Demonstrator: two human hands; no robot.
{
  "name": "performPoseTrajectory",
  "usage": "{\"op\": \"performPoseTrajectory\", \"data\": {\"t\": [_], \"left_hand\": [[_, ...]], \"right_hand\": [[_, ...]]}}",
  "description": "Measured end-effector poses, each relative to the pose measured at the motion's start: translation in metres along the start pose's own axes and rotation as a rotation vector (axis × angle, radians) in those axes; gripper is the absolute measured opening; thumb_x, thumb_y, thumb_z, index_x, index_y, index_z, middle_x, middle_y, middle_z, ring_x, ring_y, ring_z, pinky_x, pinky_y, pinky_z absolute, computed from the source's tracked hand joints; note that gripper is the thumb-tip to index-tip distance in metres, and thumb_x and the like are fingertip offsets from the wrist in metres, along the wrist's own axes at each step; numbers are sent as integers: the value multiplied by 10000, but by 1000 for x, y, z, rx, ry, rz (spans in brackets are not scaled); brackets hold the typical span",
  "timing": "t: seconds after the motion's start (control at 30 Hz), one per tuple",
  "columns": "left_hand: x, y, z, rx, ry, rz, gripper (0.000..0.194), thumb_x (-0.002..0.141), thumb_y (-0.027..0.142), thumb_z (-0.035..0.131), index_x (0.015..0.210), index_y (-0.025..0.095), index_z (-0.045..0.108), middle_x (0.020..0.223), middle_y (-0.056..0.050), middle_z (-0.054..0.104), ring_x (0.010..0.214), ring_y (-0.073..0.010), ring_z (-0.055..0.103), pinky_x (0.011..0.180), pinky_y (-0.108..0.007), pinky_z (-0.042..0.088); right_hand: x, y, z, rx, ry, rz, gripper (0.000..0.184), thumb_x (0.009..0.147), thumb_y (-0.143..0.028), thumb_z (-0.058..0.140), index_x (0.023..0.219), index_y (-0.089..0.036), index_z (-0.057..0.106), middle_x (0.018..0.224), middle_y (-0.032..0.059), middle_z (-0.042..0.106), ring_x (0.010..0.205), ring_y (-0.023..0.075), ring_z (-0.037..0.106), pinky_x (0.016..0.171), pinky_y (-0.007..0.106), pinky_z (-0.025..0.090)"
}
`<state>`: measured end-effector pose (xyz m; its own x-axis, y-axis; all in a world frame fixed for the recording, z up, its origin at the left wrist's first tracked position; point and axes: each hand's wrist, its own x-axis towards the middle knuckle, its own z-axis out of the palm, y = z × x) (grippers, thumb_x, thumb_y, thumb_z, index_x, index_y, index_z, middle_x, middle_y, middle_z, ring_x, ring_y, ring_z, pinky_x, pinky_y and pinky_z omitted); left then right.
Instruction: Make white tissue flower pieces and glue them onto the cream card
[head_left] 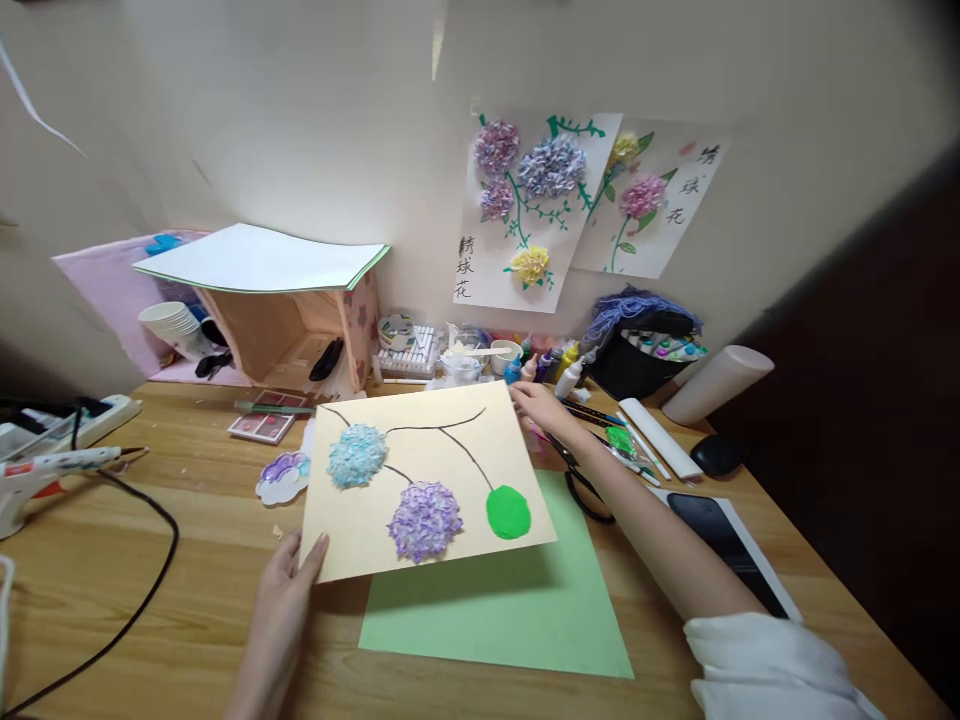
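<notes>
Between my hands the card [442, 450] hangs over the paper sheet [510, 610]; beyond them stand paint bottles [544, 365]; left, apparently, a glue gun [60, 465].

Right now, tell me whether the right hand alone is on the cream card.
No, the left hand grips the cream card at its lower left corner, while the right hand is at its upper right corner.
</notes>
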<state>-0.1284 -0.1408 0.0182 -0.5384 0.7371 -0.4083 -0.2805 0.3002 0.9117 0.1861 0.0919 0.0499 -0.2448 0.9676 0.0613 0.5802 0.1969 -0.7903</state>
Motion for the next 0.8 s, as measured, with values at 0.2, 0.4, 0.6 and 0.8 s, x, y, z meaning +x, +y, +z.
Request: {"op": "performPoseTrajectory", "data": {"t": [0.2, 0.4, 0.6, 0.8], "left_hand": [[-10, -8, 35, -43, -115, 89, 545, 527, 435, 759, 938, 110, 607, 1028, -139, 681, 1035, -303, 603, 931, -398, 451], [-17, -9, 55, -90, -236, 127, 473, 610, 425, 707, 948, 112, 596, 1028, -151, 678, 994, -285, 619, 895, -388, 461], [-25, -11, 77, -56, -368, 145, 390, 669, 388, 664, 948, 124, 599, 1042, -142, 671, 1007, -273, 610, 885, -366, 457], [-14, 0, 58, -33, -356, 131, 407, 650, 402, 696, 938, 124, 617, 1065, -149, 667, 1010, -286, 613, 876, -361, 463]], "right_hand": [[-26, 7, -24, 285, -113, 204, 434, 832, -474, 406, 948, -144, 662, 679, 70, 694, 622, 194, 650, 558, 281, 500], [-57, 33, -57, 494, -252, 419, 398, 799, -499, 474, 988, -203, 663, 892, 155, 711, 777, 260, 680, 602, 344, 529], [-109, 86, -77, 462, -41, 484, 132, 693, -412, 593, 782, -349, 666, 887, 86, 719, 762, 260, 685, 618, 359, 550], [-111, 73, -65, 368, 7, 466, 322, 629, -445, 602, 888, -269, 675, 911, 229, 675, 665, 228, 672, 625, 380, 525]]}}
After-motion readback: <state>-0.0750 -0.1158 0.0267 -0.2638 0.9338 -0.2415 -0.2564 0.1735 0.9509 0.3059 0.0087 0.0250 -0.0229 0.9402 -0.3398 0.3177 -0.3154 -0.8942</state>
